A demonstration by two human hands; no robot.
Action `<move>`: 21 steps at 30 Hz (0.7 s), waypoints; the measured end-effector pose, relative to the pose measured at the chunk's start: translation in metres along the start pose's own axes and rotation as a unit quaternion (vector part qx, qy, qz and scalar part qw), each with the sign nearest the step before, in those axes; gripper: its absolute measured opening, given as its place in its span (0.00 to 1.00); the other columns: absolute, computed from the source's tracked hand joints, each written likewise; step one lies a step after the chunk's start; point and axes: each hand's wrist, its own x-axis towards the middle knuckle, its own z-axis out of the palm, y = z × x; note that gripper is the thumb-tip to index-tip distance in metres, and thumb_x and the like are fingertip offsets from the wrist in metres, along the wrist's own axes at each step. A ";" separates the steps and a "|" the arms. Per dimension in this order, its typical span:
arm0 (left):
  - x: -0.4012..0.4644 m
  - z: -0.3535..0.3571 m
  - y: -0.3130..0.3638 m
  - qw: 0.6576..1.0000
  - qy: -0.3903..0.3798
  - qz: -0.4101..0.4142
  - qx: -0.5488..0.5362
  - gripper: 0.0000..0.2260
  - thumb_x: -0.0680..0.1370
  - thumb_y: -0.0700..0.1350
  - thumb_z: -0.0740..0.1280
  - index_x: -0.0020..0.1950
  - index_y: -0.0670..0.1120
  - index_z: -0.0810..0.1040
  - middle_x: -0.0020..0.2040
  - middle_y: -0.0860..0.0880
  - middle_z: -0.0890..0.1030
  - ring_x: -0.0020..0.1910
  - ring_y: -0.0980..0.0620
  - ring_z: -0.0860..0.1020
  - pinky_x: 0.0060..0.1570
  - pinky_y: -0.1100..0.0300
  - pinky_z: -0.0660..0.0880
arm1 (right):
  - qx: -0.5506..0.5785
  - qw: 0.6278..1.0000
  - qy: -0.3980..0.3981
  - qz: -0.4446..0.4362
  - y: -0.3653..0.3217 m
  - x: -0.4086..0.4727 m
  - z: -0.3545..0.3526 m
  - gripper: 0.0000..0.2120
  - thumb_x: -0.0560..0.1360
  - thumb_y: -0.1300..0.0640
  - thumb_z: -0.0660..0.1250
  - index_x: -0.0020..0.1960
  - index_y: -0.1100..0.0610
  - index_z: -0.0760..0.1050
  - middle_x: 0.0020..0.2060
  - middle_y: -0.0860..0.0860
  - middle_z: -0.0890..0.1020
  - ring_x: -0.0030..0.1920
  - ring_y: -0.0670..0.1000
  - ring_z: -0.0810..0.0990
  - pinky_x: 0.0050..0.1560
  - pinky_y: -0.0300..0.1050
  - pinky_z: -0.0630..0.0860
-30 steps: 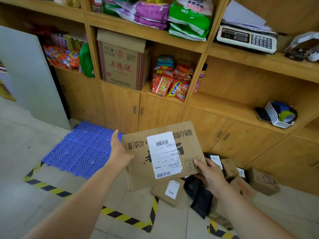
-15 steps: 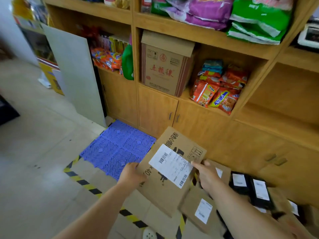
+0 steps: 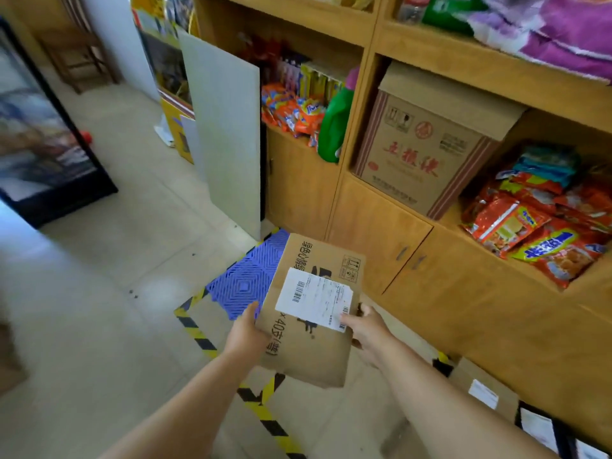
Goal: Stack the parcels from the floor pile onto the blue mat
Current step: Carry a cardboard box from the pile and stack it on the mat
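We hold a flat cardboard parcel (image 3: 311, 313) between both hands, above the floor, with its far end over the near part of the blue mat (image 3: 246, 281). Whether the parcel touches the mat we cannot tell. Our left hand (image 3: 246, 334) grips the parcel's left edge, thumb on top by the printed side; its fingers are tucked under the cardboard and hidden. Our right hand (image 3: 369, 329) grips the right edge, thumb lying on the corner of the white shipping label (image 3: 314, 298), the other fingers curled around the edge and mostly out of sight. The label's print is too blurred to read.

The parcel covers much of the mat, which lies on the tiled floor at the foot of the wooden shelf unit (image 3: 374, 226), inside a border of yellow-and-black tape (image 3: 195, 329). At the lower right, the floor pile (image 3: 496, 392) is cut off by the frame edge: we see one brown box with a white label and parts of dark packets.

A grey board (image 3: 225, 130) leans against the shelf unit left of the mat. A brown carton (image 3: 424, 147) stands in one compartment, snack packets (image 3: 530, 226) lie in the next.
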 end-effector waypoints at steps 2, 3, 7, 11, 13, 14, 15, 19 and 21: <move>0.024 -0.028 -0.001 1.000 -0.003 0.006 0.010 0.29 0.73 0.35 0.62 0.72 0.52 0.63 0.61 0.45 0.75 0.54 0.45 0.77 0.51 0.49 0.78 | -0.014 1.000 -0.002 -0.004 -0.014 0.013 0.030 0.28 0.71 0.60 0.71 0.69 0.55 0.68 0.58 0.51 0.80 0.54 0.52 0.80 0.56 0.51 0.77; 0.037 -0.043 -0.002 1.000 -0.003 0.010 0.016 0.27 0.73 0.35 0.62 0.71 0.52 0.65 0.60 0.44 0.75 0.53 0.44 0.77 0.52 0.48 0.78 | -0.015 1.000 -0.007 -0.007 -0.021 0.019 0.046 0.29 0.71 0.60 0.71 0.70 0.54 0.67 0.59 0.51 0.79 0.55 0.52 0.79 0.54 0.48 0.76; 0.091 -0.112 -0.010 0.999 -0.019 0.013 0.023 0.27 0.72 0.34 0.61 0.70 0.52 0.67 0.60 0.45 0.76 0.52 0.45 0.78 0.50 0.49 0.79 | 0.008 1.000 0.001 0.017 -0.047 0.038 0.118 0.36 0.72 0.64 0.69 0.75 0.52 0.57 0.64 0.54 0.75 0.59 0.54 0.76 0.58 0.51 0.75; 0.138 -0.169 -0.012 0.995 -0.046 0.031 0.077 0.29 0.73 0.35 0.59 0.72 0.54 0.64 0.61 0.45 0.74 0.50 0.45 0.77 0.47 0.51 0.78 | 0.005 0.999 0.019 0.040 -0.064 0.060 0.180 0.36 0.72 0.64 0.68 0.74 0.45 0.58 0.63 0.53 0.75 0.59 0.55 0.77 0.56 0.55 0.77; 0.160 -0.188 -0.008 0.992 -0.057 0.043 0.102 0.28 0.74 0.35 0.57 0.72 0.53 0.63 0.60 0.45 0.74 0.46 0.48 0.76 0.43 0.53 0.78 | 0.013 0.999 0.017 0.043 -0.073 0.066 0.203 0.33 0.73 0.66 0.66 0.73 0.46 0.60 0.57 0.52 0.78 0.51 0.53 0.78 0.43 0.48 0.78; 0.172 -0.194 -0.005 0.990 -0.062 0.046 0.115 0.28 0.75 0.35 0.57 0.73 0.53 0.62 0.61 0.45 0.73 0.45 0.48 0.76 0.43 0.54 0.78 | 0.017 0.999 0.023 0.042 -0.074 0.072 0.211 0.32 0.74 0.67 0.65 0.73 0.48 0.61 0.55 0.53 0.78 0.49 0.53 0.78 0.39 0.46 0.77; 0.183 -0.199 -0.002 0.989 -0.067 0.045 0.125 0.28 0.75 0.35 0.57 0.74 0.53 0.61 0.62 0.45 0.73 0.46 0.48 0.75 0.44 0.53 0.78 | 0.022 0.999 0.030 0.040 -0.076 0.077 0.217 0.31 0.75 0.68 0.65 0.73 0.49 0.61 0.55 0.53 0.77 0.49 0.53 0.77 0.36 0.44 0.75; 0.224 -0.200 0.009 0.986 -0.093 0.038 0.130 0.25 0.76 0.38 0.56 0.72 0.55 0.64 0.55 0.49 0.78 0.45 0.50 0.77 0.44 0.54 0.77 | 0.032 0.996 0.072 0.042 -0.082 0.104 0.228 0.34 0.74 0.67 0.65 0.75 0.50 0.57 0.61 0.55 0.75 0.53 0.54 0.77 0.45 0.46 0.76; 0.246 -0.194 0.017 0.981 -0.112 0.047 0.154 0.21 0.77 0.40 0.57 0.69 0.54 0.68 0.49 0.50 0.78 0.43 0.50 0.77 0.41 0.57 0.76 | 0.034 0.994 0.090 0.054 -0.086 0.122 0.228 0.37 0.74 0.66 0.66 0.77 0.49 0.53 0.65 0.54 0.72 0.58 0.55 0.76 0.52 0.47 0.76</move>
